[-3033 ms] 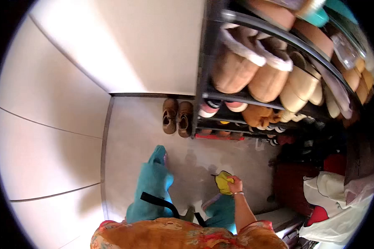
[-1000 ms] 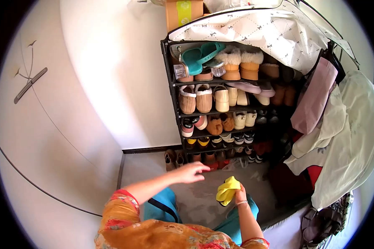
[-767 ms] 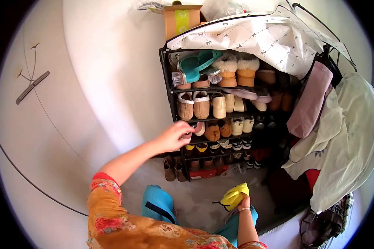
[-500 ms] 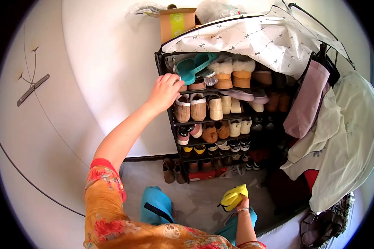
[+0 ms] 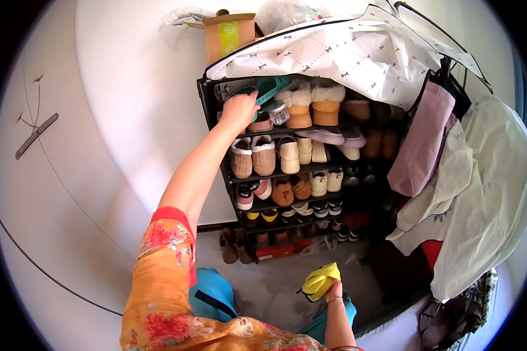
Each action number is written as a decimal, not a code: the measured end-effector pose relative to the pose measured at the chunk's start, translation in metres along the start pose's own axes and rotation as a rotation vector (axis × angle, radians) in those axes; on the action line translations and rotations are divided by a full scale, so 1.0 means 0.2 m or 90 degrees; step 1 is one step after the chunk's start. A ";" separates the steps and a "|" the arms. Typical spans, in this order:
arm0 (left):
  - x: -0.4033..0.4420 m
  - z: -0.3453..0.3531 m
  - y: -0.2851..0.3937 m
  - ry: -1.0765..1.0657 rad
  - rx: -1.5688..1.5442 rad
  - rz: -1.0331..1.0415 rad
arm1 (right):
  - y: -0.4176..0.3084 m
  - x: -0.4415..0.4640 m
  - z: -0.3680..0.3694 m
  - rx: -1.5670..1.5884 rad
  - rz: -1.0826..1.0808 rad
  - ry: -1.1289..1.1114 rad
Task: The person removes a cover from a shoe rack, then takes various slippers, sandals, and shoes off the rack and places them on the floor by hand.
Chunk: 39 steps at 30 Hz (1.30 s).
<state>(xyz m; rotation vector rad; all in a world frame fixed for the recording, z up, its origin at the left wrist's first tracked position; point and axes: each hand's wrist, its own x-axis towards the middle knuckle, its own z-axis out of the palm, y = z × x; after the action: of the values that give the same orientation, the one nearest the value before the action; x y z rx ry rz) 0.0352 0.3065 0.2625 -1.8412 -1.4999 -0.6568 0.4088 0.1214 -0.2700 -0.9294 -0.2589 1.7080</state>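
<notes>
Some teal footwear (image 5: 270,89) sits on the top shelf of a shoe rack (image 5: 203,93), the left grip (image 5: 239,111) curled against it, its hold impossible to tell. Level, unhurried fingers seem best beside the fleece-topped boots (image 5: 325,112). Lower down, the right grip (image 5: 334,289) is closed on yellow cloth (image 5: 320,282).

Mauve fabric (image 5: 423,140) hangs beside pale cloth (image 5: 487,187); a cardboard box (image 5: 215,44) stands near clear plastic (image 5: 184,17).

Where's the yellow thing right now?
In the head view, the yellow thing is low and right of centre, held in the person's right hand, pictured below the shoe rack.
</notes>
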 end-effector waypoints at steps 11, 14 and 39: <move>0.10 -0.02 -0.04 0.081 0.039 0.002 | -0.03 -0.04 0.07 -0.008 -0.021 -0.037; 0.10 -0.01 -0.02 0.096 0.064 0.013 | -0.03 -0.06 0.09 -0.013 -0.027 -0.040; -0.10 -0.15 -0.09 -0.161 0.034 0.086 | 0.02 0.00 0.03 -0.035 -0.049 -0.060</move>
<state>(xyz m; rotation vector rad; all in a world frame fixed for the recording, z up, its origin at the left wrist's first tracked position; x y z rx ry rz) 0.0150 0.2738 0.2707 -2.0216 -1.5168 -0.3254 0.4013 0.1224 -0.2682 -0.8701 -0.4013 1.6821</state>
